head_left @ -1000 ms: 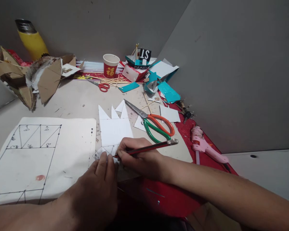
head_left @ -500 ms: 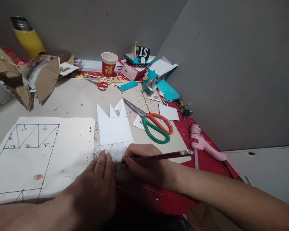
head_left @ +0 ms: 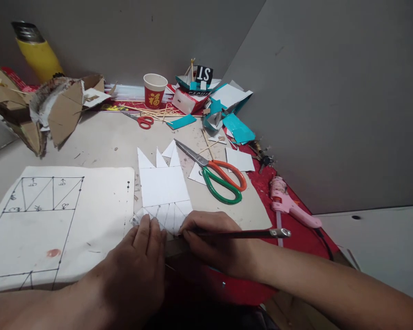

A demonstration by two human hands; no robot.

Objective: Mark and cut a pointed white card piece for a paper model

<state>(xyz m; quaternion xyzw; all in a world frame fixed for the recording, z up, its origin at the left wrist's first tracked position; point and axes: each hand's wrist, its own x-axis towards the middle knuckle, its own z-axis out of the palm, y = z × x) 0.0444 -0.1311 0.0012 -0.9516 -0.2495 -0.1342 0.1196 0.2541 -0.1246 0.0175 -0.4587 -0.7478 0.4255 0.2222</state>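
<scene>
A white card piece (head_left: 163, 185) with pointed teeth along its far edge lies before me, pencil-thin lines slanting across its near part. My left hand (head_left: 142, 256) rests on its lower left, fingers laid flat, beside a clear strip like a ruler (head_left: 136, 217) that is mostly hidden. Pinched in my right hand (head_left: 213, 238) is a dark pencil (head_left: 244, 234) with a silvery end; its tip is at the card's near edge, partly covered by the fingers. Large scissors (head_left: 215, 172) with green and orange handles lie just right of the card.
A paper sheet (head_left: 99, 220) with a drawn pattern lies left. Pink glue gun (head_left: 292, 204) is at right. Farther back are small red scissors (head_left: 145, 122), a paper cup (head_left: 155, 94), cardboard pieces (head_left: 65, 112), a yellow bottle (head_left: 39, 57) and a model boat (head_left: 192, 85).
My right hand has slid slightly right along the card's near edge, and the pencil's back end has swung lower and rightward. My left hand stays in place.
</scene>
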